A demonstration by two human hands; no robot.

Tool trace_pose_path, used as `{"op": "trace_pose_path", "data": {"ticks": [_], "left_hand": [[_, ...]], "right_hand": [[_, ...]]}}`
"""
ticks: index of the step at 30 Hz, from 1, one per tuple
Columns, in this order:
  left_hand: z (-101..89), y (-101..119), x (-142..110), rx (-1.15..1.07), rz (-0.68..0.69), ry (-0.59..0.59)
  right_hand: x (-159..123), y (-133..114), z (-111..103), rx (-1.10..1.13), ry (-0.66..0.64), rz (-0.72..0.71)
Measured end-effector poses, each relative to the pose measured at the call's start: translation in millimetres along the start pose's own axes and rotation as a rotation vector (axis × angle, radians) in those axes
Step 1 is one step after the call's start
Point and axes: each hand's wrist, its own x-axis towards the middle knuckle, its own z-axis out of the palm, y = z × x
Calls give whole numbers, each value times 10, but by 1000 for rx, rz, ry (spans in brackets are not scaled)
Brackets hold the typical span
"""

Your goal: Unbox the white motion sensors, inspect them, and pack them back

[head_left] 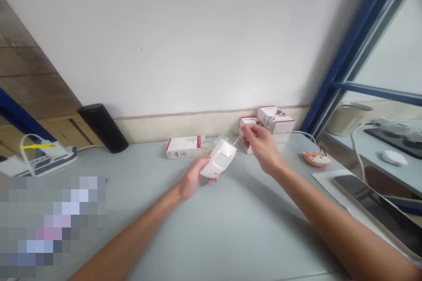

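A white plastic device with a rounded rectangular panel on its front [221, 159] is held tilted above the light grey tabletop [198, 237], its lower part gripped between the fingers of the left hand [195, 173]. A thin metallic rod [236, 140] is pinched by the fingers of the right hand [259, 144], which are pressed together, and its far end is brought to the upper right edge of the device; whether the edge is touched cannot be told. Behind the left hand, an open white carton with red ends and printed text [183, 146] is laid flat. Stacked white boxes with red edges and dark red print [276, 119] are partly covered by the right hand. To the right, an orange and white animal-shaped object [316, 158] is seen near a dark-screened phone-like slab [372, 206]. A black cylinder [103, 128] is leaned at the left.
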Motion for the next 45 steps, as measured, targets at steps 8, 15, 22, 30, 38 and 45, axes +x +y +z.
{"op": "trace_pose_path", "data": {"ticks": [8, 15, 22, 30, 38, 45], "left_hand": [[-159, 44, 44, -338, -334, -259], [-274, -53, 92, -528, -464, -286], [-250, -75, 93, -521, -460, -345], [-318, -128, 89, -470, -416, -359], [-293, -139, 90, -438, -362, -363], [-262, -127, 76, -458, -350, -350]], "right_hand": [[352, -190, -530, 307, 271, -202], [389, -298, -684, 395, 244, -231], [493, -268, -993, 392, 384, -230], [514, -161, -961, 295, 406, -242], [467, -124, -862, 100, 478, -299], [383, -78, -736, -151, 401, -427]]}}
